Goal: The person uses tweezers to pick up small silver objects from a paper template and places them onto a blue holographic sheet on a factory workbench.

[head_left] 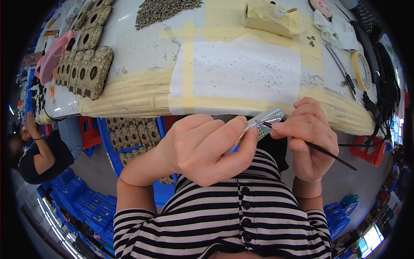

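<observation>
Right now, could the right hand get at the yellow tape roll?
Probably yes: the way to the yellow tape roll looks free, though the right hand may first need to release its thin black tool.

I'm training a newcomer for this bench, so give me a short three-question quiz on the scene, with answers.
1. Which hand holds the thin dark tool, and what does the other hand hold?
2. True or false: the tape roll lies to the right of the white paper.
3. What is scattered over the white paper?
A) coins
B) tiny shiny specks
C) wooden blocks

Key:
1. The right hand holds it; the left hand holds a shiny iridescent sheet.
2. True.
3. B.
</observation>
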`<state>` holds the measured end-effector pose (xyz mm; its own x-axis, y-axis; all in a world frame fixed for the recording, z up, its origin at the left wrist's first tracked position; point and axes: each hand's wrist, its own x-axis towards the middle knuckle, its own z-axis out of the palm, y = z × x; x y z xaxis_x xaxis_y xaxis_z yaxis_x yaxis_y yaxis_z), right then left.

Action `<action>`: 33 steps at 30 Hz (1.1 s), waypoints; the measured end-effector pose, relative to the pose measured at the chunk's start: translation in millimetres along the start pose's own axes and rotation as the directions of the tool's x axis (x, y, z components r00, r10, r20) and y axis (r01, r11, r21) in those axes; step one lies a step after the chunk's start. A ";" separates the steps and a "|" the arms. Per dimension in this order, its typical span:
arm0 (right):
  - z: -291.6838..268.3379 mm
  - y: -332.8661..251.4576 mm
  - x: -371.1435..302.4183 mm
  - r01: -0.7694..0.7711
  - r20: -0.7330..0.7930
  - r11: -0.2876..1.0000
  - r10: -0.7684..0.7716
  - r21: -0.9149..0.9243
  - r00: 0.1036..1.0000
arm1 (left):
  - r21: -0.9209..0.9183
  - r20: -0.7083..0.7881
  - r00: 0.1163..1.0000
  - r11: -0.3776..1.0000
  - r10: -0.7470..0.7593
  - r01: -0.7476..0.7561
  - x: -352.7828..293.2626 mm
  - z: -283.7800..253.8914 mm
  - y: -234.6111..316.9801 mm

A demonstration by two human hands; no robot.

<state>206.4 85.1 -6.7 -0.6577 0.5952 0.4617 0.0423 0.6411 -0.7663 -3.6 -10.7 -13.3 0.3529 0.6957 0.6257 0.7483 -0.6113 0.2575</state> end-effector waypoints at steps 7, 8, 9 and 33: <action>0.6 4.1 1.2 -0.165 -0.124 0.984 0.172 0.067 0.977 | -0.061 0.050 0.998 0.997 -0.049 0.052 -0.7 -4.9 0.1; 1.6 7.6 1.7 -0.157 -0.140 0.988 0.157 0.012 0.978 | -0.106 0.073 0.995 0.991 -0.073 0.081 0.1 -6.9 -0.7; 3.2 11.8 1.8 -0.149 -0.154 0.988 0.140 -0.044 0.978 | -0.149 0.098 0.991 0.983 -0.096 0.110 0.8 -8.5 -1.5; -2.7 11.1 -2.7 -0.053 -0.300 0.994 0.023 -0.095 0.954 | -0.742 0.372 0.540 0.108 -0.755 0.662 14.0 -13.7 0.8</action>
<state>210.7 91.9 -15.2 -0.4006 0.7276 0.5569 0.1483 0.6513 -0.7442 -5.7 -6.7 5.7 -0.1653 0.9775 -0.1309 -0.1022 0.1151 0.9881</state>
